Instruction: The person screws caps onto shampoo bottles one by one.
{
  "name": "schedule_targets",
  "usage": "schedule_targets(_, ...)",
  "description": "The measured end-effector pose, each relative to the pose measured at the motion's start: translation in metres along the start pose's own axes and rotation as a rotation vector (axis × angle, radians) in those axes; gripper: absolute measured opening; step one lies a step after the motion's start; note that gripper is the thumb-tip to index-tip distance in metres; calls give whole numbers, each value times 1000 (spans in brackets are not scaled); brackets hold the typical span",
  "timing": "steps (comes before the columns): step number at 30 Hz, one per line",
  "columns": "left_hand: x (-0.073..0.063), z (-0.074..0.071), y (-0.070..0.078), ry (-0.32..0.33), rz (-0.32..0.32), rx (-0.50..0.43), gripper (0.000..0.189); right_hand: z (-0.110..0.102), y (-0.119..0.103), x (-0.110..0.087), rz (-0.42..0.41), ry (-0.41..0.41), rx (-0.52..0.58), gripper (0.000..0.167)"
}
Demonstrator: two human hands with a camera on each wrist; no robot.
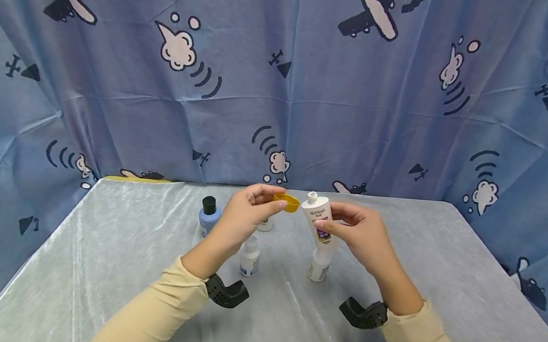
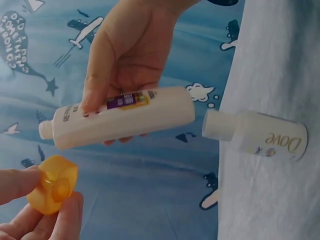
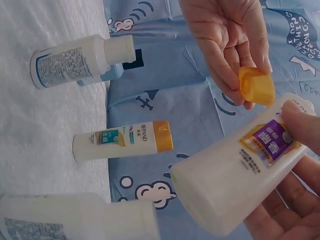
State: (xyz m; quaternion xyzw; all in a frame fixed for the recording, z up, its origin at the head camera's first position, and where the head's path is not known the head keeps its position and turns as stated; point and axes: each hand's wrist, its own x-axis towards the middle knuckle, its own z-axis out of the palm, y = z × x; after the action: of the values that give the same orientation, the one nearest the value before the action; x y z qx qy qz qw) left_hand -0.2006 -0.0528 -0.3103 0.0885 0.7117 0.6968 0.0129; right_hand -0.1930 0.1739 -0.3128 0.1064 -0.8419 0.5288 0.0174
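My left hand [image 1: 242, 216] pinches a translucent yellow bottle cap [image 1: 292, 204] between thumb and fingers; its hollow underside shows in the left wrist view. In my right hand [image 1: 366, 235] is a white Repand bottle [image 1: 317, 214], gripped around its body above the table. The bare neck of this bottle, with no cap on it, points up and a little left in the head view. A small gap separates the cap from the neck. On the front, the purple and yellow label [image 3: 269, 139] lies partly under my right thumb.
Below the hands stand a white Dove bottle [image 2: 275, 136] and another white bottle [image 1: 249, 259]. Behind them are a yellow-capped Repand bottle [image 3: 120, 140] and a blue bottle [image 1: 207, 219] with a black cap. A patterned blue curtain [image 1: 243, 86] backs the grey-covered table [image 1: 138, 251].
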Motion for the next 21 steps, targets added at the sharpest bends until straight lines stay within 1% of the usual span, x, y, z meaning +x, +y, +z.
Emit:
schedule_targets(7,-5,-10,-2,-54,5,20,33,3,-3,-6,3,-49,-15,46)
schedule_targets(13,-6,-16,-7,-100,21,-2,37,3,-1,-10,-1,-113,-9,44)
schedule_targets(16,-6,-17,-9,-99,21,-22,36,5,2,-11,-7,-136,6,43)
schedule_targets(21,-9,-19,-13,-86,13,-70,27,8,5,-14,-1,-179,33,43)
